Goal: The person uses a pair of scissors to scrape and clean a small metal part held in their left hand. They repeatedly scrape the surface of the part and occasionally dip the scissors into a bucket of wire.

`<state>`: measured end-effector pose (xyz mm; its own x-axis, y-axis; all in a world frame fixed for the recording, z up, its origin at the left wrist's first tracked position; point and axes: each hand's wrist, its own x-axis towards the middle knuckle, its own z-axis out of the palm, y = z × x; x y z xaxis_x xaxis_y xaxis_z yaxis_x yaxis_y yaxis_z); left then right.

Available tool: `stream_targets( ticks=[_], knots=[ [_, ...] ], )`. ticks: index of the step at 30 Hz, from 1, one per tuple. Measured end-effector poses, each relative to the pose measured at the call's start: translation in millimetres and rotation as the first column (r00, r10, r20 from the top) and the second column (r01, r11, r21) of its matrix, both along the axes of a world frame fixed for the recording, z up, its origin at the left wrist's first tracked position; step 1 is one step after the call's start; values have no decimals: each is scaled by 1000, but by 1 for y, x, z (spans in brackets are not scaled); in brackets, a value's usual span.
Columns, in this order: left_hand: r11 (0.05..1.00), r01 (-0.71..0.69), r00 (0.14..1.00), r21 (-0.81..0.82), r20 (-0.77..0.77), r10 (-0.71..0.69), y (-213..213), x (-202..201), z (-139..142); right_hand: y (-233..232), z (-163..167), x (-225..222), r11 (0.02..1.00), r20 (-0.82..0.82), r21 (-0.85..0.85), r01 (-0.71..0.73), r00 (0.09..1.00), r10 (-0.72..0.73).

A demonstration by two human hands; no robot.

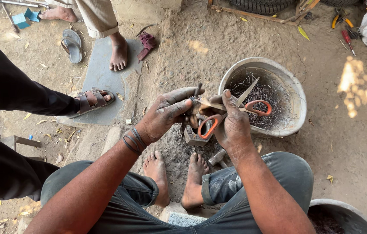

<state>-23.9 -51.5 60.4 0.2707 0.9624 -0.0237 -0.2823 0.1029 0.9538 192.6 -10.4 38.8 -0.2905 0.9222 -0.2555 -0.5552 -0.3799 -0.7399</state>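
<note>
My right hand (234, 124) grips a pair of scissors with orange handles (259, 107), its blades open and pointing up and right over a metal basin. My left hand (166, 113) pinches a small dark metal part (195, 100) right at the scissors' blades. Both hands are grimy and held above my bare feet (194, 180). A small grey metal block (193, 137) lies on the ground under the hands.
The grey basin (294, 93) holds a tangle of thin wire. Another basin's rim (343, 208) shows at bottom right. A person in black stands at left with a sandalled foot (91, 100); another barefoot person (118, 52) stands behind. Tools (343, 26) and a sandal (71, 44) lie about.
</note>
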Motion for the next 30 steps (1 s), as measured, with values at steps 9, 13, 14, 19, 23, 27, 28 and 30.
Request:
stream_targets(
  ticks=[9,13,14,19,23,27,28,30],
  knots=[
    [995,-75,987,-66,135,83,-5,12,-7,-2,13,5,922,75,306,-237,971,225],
    [989,-143,985,-33,94,146,2,2,-3,-3,34,2,933,244,316,-173,965,96],
    [988,-155,985,-15,72,156,3,1,-3,-3,37,0,915,349,357,-187,936,55],
    [979,-204,979,-13,7,204,2,8,-8,-13,37,-16,785,693,567,-249,660,-291],
    [970,-238,950,41,-197,241,2,14,-5,-17,33,-23,599,640,743,-299,580,-505],
    [955,-256,921,148,-264,287,1,15,3,-16,35,-27,594,705,706,-386,460,-540],
    [953,-266,916,144,-271,296,0,15,4,-16,36,-28,567,688,724,-392,465,-557],
    [935,-275,869,224,-357,341,-1,14,4,-15,36,-31,510,650,760,-402,477,-592]
  ],
)
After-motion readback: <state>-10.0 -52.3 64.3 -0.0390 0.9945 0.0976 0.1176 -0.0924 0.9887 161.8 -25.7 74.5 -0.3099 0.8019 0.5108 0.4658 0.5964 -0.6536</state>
